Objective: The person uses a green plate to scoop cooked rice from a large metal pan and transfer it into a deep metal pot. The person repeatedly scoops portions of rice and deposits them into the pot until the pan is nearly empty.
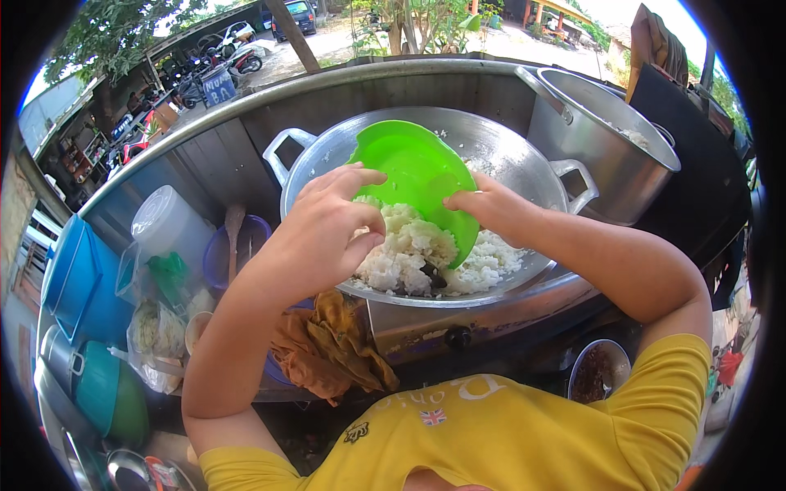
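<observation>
My right hand (491, 205) grips the rim of a bright green plastic bowl (424, 159), its thumb on the inside. The bowl is tilted over a wide aluminium wok (516, 153), its lower edge down in the cooked white rice (405, 245). My left hand (338, 221) hovers at the bowl's left side, fingers apart and bent, with nothing seen in it. Whether its fingertips touch the bowl is not clear. A small dark patch (435, 275) shows among the rice; what it is I cannot tell.
The wok sits on a metal stove (424, 334). A tall aluminium pot (602, 147) with some rice stands right. Left are a purple bowl (215, 255) with a wooden spoon (233, 239), a clear plastic container (172, 227), a blue bucket (92, 276) and brown cloths (331, 350).
</observation>
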